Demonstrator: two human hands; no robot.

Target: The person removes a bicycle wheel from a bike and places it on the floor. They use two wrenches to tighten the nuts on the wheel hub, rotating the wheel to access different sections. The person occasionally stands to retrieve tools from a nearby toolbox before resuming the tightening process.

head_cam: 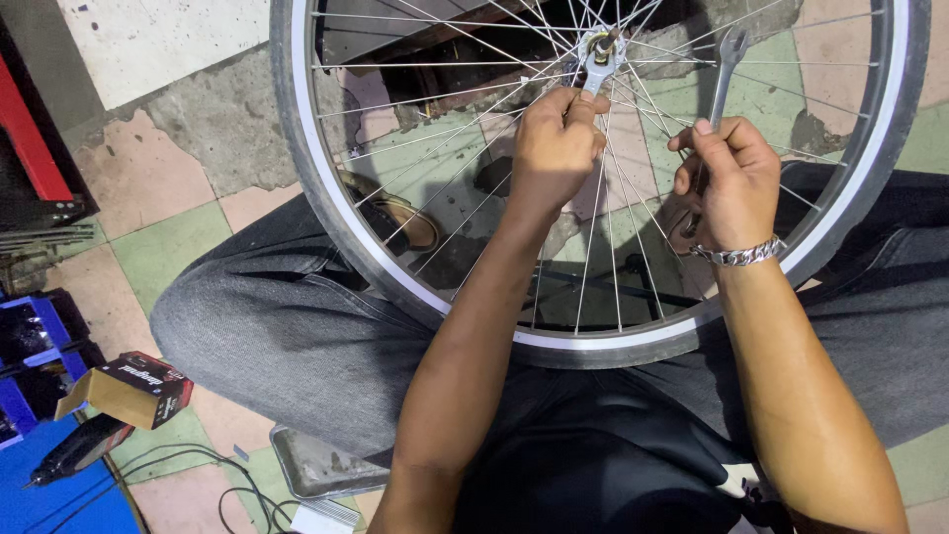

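Your left hand [554, 148] fist-closed on flat spanner [596, 71] at wheel hub [600, 44] — your right hand [730, 183] wrapped around second spanner [722, 84], head up among spokes, bicycle wheel [415, 297] across your lap.

Even, soft light is falling from above; the rim [306, 148] is glinting, edges are bending slightly, focus is staying sharp.

My rim [603, 341] shines silver inside a black tyre [287, 148], with silver spokes [445, 178]. My jeans [287, 326] are dark grey. The floor [168, 247] is a faded check of pink and green. A silver bracelet [739, 255] circles my wrist. The box [129, 391] is black and red.
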